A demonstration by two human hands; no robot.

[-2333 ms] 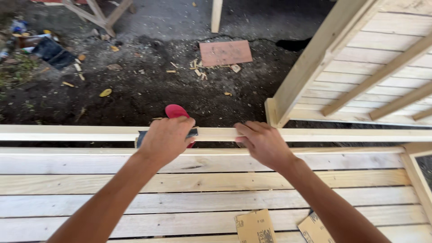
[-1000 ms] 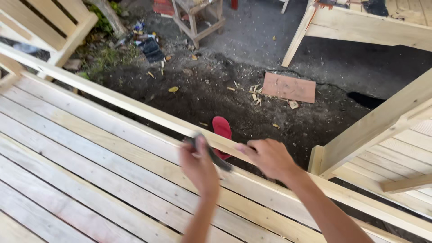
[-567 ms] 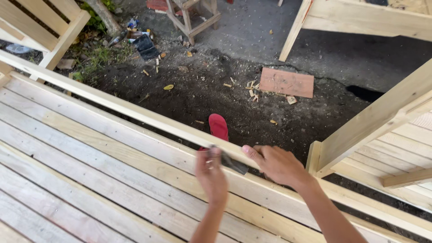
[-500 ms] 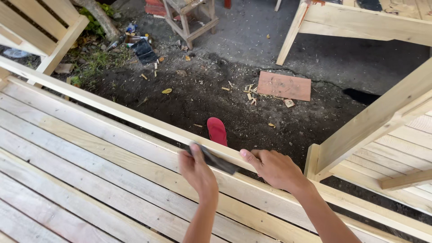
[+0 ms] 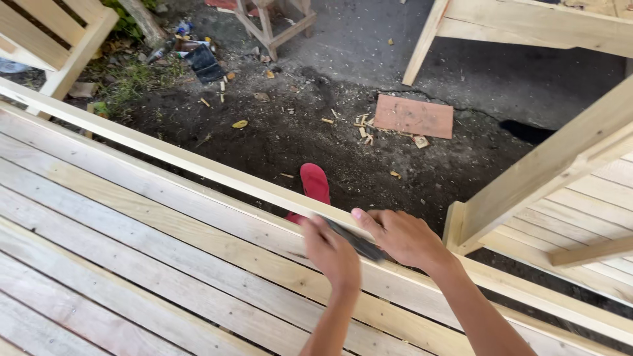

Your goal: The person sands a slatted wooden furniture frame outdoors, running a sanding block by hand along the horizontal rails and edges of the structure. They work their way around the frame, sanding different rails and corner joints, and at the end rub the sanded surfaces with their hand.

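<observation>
Both hands pinch the dark scraper blade [image 5: 353, 238], left hand [image 5: 333, 254] and right hand [image 5: 405, 237] at either end, lying along the top rail [image 5: 198, 165].

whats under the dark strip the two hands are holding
The dark strip lies on the top rail of the pale wood frame, held by left hand and right hand. The hands cover its ends.

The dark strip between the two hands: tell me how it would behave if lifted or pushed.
The dark strip looks thin and flat, so probably light and somewhat bendy. The left hand and right hand each hold an end on the wooden rail. Flat, it would likely slide, not roll.
</observation>
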